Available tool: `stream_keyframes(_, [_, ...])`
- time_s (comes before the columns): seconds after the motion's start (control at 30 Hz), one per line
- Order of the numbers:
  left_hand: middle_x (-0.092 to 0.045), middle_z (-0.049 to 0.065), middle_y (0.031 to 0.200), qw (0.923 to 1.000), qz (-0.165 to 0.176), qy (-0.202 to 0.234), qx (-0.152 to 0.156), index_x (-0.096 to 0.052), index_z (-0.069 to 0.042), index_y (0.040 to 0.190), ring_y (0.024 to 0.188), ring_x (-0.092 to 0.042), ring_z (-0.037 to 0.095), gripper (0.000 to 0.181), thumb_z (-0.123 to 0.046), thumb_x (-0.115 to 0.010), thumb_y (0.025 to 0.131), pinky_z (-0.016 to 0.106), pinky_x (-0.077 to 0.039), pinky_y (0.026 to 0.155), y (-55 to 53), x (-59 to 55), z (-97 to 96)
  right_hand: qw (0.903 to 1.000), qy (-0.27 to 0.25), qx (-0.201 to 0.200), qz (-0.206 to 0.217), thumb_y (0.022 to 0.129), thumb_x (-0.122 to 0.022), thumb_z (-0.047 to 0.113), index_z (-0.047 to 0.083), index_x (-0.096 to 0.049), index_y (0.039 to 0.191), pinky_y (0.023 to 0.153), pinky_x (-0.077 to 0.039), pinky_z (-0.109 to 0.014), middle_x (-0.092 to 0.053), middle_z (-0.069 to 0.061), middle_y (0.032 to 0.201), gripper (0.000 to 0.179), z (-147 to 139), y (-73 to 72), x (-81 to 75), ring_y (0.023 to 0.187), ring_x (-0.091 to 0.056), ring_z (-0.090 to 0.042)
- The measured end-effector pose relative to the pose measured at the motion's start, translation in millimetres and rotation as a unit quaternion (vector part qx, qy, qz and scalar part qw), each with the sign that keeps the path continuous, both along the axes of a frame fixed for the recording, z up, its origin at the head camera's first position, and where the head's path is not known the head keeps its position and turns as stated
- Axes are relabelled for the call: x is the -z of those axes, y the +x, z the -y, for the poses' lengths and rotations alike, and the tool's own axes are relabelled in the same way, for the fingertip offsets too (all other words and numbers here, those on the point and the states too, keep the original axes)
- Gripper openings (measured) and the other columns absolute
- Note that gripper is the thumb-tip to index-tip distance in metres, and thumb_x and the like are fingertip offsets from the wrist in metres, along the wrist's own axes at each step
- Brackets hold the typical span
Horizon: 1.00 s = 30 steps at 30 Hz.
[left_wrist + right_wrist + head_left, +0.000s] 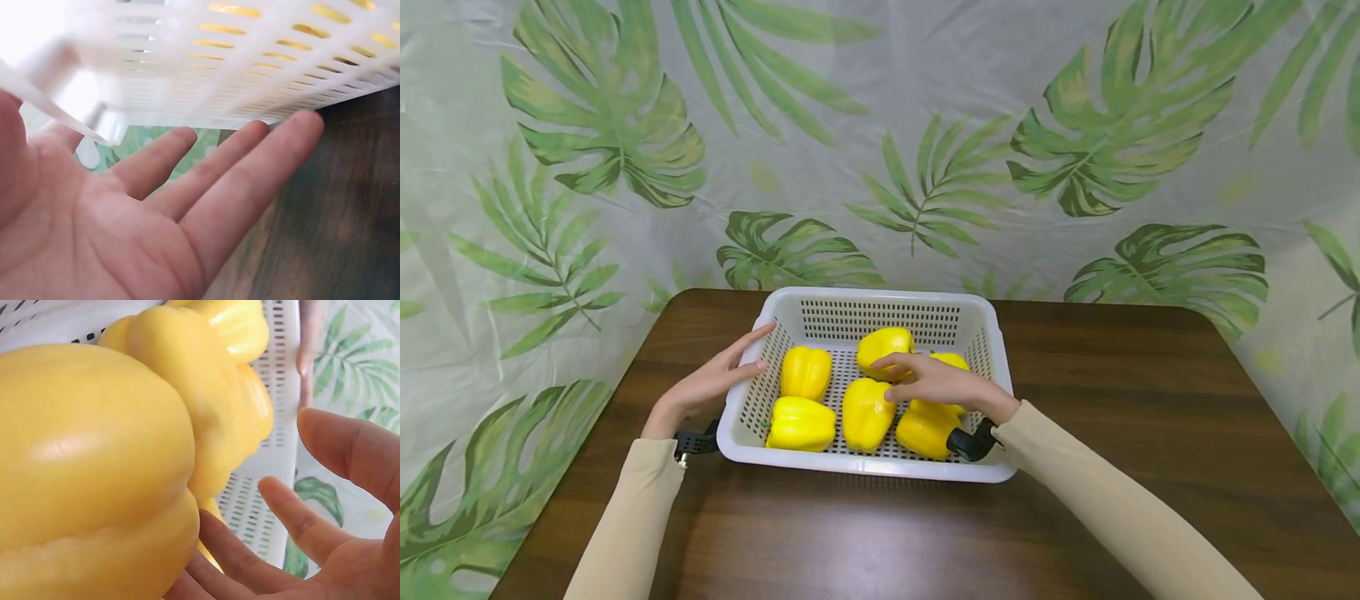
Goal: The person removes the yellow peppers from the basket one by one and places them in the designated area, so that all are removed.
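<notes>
Yellow bell peppers (867,414) lie loose in the white basket (850,464); all those in view appear inside, none lifted. The right-hand grip (940,382) is spread over them, contact uncertain; the left-hand grip (707,385), also spread, is at the basket's left side. The bench (1112,400) leaves room rightward and in front, little beyond the basket's far side.

Peppers (806,423) are bright yellow all over, basket (865,469) is white, table (850,542) is dark brown with wood grain. Sleeves (632,517) plain beige, backdrop (820,183) pale grey with a green leaf print.
</notes>
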<state>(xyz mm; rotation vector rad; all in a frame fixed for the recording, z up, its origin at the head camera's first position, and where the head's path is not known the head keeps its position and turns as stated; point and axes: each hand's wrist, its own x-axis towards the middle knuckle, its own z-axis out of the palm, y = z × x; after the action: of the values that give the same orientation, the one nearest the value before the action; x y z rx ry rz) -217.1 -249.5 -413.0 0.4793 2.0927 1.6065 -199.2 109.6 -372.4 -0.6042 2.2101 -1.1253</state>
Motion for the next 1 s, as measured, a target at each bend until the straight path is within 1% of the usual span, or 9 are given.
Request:
stream_keyframes(0.2, [-0.004,0.016,0.157,0.999,0.019,0.039,-0.003,-0.01,-0.027,0.154,0.125,-0.036,0.052,0.064,-0.016,-0.046,0.102,0.058,-0.046,0.082,0.2,6.3,-1.9,0.9999,0.007,-0.01,0.008,0.093,-0.062,0.018,0.008,-0.047,0.14,0.102,-0.035,-0.045,-0.046,-0.014,0.14,0.05,4,-2.8,5.1,0.128,-0.042,-0.031])
stream_keyframes(0.33, [-0.004,0.016,0.157,0.9984,0.023,0.051,-0.009,-0.01,-0.027,0.154,0.125,-0.035,0.052,0.064,-0.016,-0.045,0.102,0.059,-0.046,0.082,0.7,8.7,-2.1,0.9999,0.01,-0.012,0.007,0.091,-0.065,0.017,0.01,-0.049,0.139,0.103,-0.034,-0.043,-0.045,-0.011,0.142,0.051,8,-3.7,8.0,0.128,-0.042,-0.031])
stream_keyframes(0.43, [-0.005,0.015,0.157,0.9984,0.021,0.05,-0.014,-0.011,-0.029,0.154,0.126,-0.034,0.051,0.064,-0.017,-0.045,0.102,0.06,-0.046,0.082,0.8,9.3,-2.1,0.9997,0.014,-0.02,-0.008,0.09,-0.066,0.015,0.012,-0.05,0.138,0.102,-0.035,-0.042,-0.045,-0.009,0.142,0.051,11,-5.0,9.8,0.126,-0.044,-0.029])
stream_keyframes(0.53, [-0.006,0.015,0.156,0.9985,0.018,0.049,-0.017,-0.012,-0.031,0.154,0.128,-0.032,0.05,0.063,-0.017,-0.046,0.101,0.06,-0.045,0.082,1.1,9.6,-2.3,0.9986,0.02,-0.035,-0.034,0.088,-0.067,0.012,0.012,-0.051,0.138,0.098,-0.038,-0.04,-0.046,-0.008,0.142,0.051,14,-6.3,10.9,0.118,-0.047,-0.025])
stream_keyframes(0.6, [-0.007,0.015,0.156,0.9985,0.017,0.048,-0.018,-0.012,-0.032,0.153,0.128,-0.032,0.05,0.063,-0.017,-0.046,0.101,0.06,-0.045,0.082,1.4,9.9,-2.4,0.9973,0.025,-0.046,-0.051,0.087,-0.067,0.01,0.013,-0.051,0.138,0.093,-0.039,-0.039,-0.047,-0.008,0.141,0.053,17,-6.6,11.3,0.111,-0.048,-0.023])
stream_keyframes(0.73, [-0.006,0.015,0.156,0.9982,0.021,0.054,-0.018,-0.011,-0.033,0.153,0.129,-0.03,0.051,0.064,-0.017,-0.045,0.101,0.061,-0.045,0.081,1.9,10.8,-2.2,0.9946,0.041,-0.058,-0.076,0.086,-0.068,0.009,0.017,-0.051,0.138,0.086,-0.039,-0.037,-0.048,-0.007,0.138,0.055,23,-6.7,13.8,0.102,-0.047,-0.022])
stream_keyframes(0.9, [-0.004,0.015,0.156,0.9979,0.025,0.057,-0.021,-0.011,-0.033,0.153,0.128,-0.031,0.052,0.064,-0.018,-0.045,0.101,0.06,-0.046,0.081,1.5,12.2,-1.8,0.9943,0.05,-0.047,-0.082,0.086,-0.068,0.007,0.021,-0.052,0.135,0.08,-0.038,-0.035,-0.051,-0.005,0.134,0.053,30,-5.7,16.0,0.095,-0.047,-0.023])
stream_keyframes(1.0, [-0.003,0.016,0.156,0.9977,0.026,0.06,-0.017,-0.009,-0.032,0.154,0.128,-0.03,0.053,0.064,-0.018,-0.044,0.102,0.06,-0.046,0.081,0.9,13.5,-1.6,0.9951,0.041,-0.037,-0.082,0.085,-0.07,0.006,0.019,-0.053,0.132,0.082,-0.038,-0.034,-0.052,-0.005,0.133,0.052,31,-5.2,16.1,0.097,-0.047,-0.022])
